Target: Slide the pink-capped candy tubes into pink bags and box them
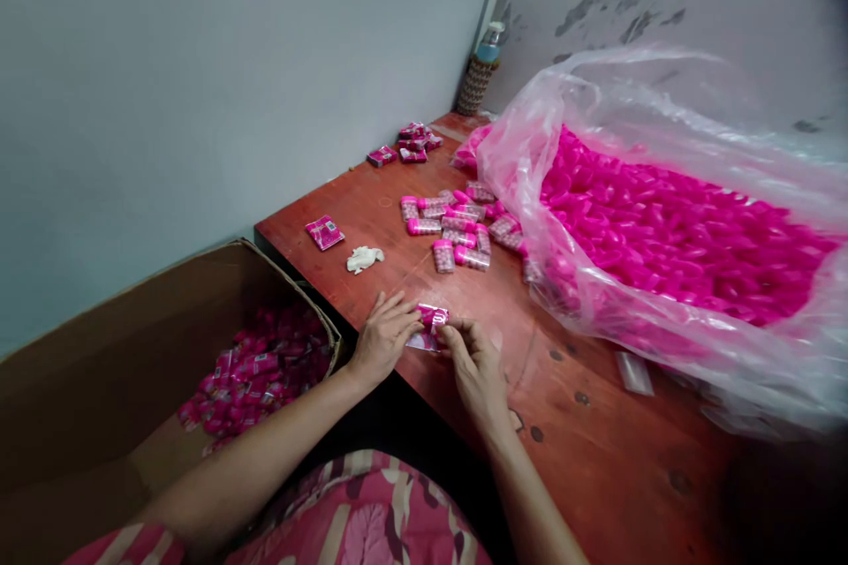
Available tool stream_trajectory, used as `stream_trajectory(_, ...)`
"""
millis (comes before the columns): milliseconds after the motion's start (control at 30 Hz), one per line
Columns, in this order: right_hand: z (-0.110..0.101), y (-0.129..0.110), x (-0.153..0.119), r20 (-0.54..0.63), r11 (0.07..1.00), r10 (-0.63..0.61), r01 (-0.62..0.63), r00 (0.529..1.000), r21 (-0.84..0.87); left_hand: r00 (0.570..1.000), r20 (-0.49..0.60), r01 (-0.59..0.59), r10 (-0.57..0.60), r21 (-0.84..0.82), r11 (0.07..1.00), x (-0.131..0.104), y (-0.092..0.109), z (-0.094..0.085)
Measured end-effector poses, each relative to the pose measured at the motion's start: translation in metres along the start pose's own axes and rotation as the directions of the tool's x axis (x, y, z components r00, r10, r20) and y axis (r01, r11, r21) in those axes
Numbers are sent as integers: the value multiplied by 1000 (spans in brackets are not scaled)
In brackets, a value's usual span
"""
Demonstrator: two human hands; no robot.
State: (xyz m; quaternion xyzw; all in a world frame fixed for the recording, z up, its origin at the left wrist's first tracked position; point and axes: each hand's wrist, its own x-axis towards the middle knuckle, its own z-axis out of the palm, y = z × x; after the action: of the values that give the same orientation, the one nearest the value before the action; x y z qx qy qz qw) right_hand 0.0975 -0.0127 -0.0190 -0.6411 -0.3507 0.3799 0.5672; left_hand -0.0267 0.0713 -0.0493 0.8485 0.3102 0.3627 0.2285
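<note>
A small pink printed packet with a clear lower part lies at the front edge of the red table, between my hands. My left hand touches its left side, fingers stretched out flat. On its right side, my right hand pinches the edge between thumb and curled fingers. Beyond the hands lies a loose group of clear bottles with pink caps and small beads inside. A crumpled white piece and a flat pink packet lie to the left.
A large clear bag of pink caps covers the table's right side. A cardboard box holding pink packets stands below left. More packets and a bottle in a woven holder are at the back.
</note>
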Motion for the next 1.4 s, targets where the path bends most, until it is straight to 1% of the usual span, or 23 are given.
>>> stream_trajectory(133, 4, -7, 6, 70, 968, 44, -60, 997, 243, 997, -46, -61, 54, -146, 987, 2, 14, -7)
stream_trajectory(167, 4, -10, 8, 72, 959, 39, -58, 997, 279, 999, -45, -34, 25, -196, 980, 3, 19, -10)
stream_trajectory(233, 2, -15, 13, 37, 952, 28, -38, 999, 303, 990, -32, 119, -138, -346, 931, 8, 27, -16)
stream_trajectory(267, 2, -17, 15, 19, 954, 29, -33, 999, 298, 968, -5, 223, -251, -442, 869, 10, 30, -20)
stream_trajectory(300, 1, -19, 17, 13, 957, 35, -37, 999, 288, 935, 54, 324, -351, -533, 782, 13, 32, -22)
stream_trajectory(333, 1, -21, 20, 18, 960, 45, -48, 999, 274, 899, 137, 409, -417, -603, 684, 16, 34, -25)
stream_trajectory(433, 3, -25, 25, 51, 974, 58, -68, 997, 215, 805, 376, 572, -458, -697, 433, 21, 33, -28)
stream_trajectory(500, 6, -25, 27, 34, 985, 49, -54, 998, 163, 745, 452, 626, -490, -729, 278, 22, 29, -28)
stream_trajectory(567, 6, -22, 28, -12, 994, 32, -30, 999, 101, 686, 472, 633, -553, -762, 136, 21, 25, -28)
stream_trajectory(633, 4, -16, 29, -48, 999, 7, -9, 999, -48, 643, 460, 629, -612, -774, 79, 20, 19, -31)
stream_trajectory(667, 2, -14, 30, -43, 983, -12, 4, 999, -182, 623, 449, 632, -641, -772, 74, 20, 17, -33)
stream_trajectory(700, 0, -12, 31, -20, 937, -35, 26, 999, -348, 603, 442, 639, -665, -766, 71, 20, 14, -36)
stream_trajectory(733, -3, -11, 33, 13, 854, -63, 60, 998, -517, 583, 437, 648, -684, -759, 67, 20, 13, -38)
stream_trajectory(767, -4, -13, 36, 50, 745, -98, 106, 994, -658, 565, 438, 655, -699, -754, 57, 21, 11, -40)
stream_trajectory(833, -5, -20, 47, 100, 546, -192, 191, 976, -816, 532, 449, 656, -718, -754, 14, 22, 10, -43)
stream_trajectory(900, -1, -33, 63, 102, 418, -281, 217, 954, -882, 505, 469, 648, -724, -761, -41, 24, 10, -44)
stream_trajectory(967, 7, -44, 83, 97, 300, -301, 191, 949, -934, 495, 485, 634, -721, -769, -82, 24, 10, -43)
stream_trajectory(1067, 23, -49, 112, 117, 119, -215, 145, 970, -982, 484, 487, 591, -727, -795, -139, 25, 6, -43)
stream_trajectory(1133, 29, -45, 127, 119, 72, -145, 131, 982, -989, 465, 495, 548, -734, -812, -200, 25, 3, -45)
stream_trajectory(1233, 26, -37, 140, 111, 89, -102, 120, 989, -989, 445, 528, 487, -723, -820, -299, 26, -2, -48)
stream_trajectory(1300, 18, -35, 141, 104, 161, -71, 114, 992, -980, 436, 547, 456, -715, -819, -348, 27, -4, -49)
stream_trajectory(1333, 13, -35, 139, 99, 229, -42, 106, 994, -968, 430, 551, 439, -715, -820, -368, 28, -4, -48)
stream_trajectory(1400, 6, -34, 126, 91, 444, -2, 82, 996, -892, 411, 557, 405, -722, -821, -402, 31, -5, -45)
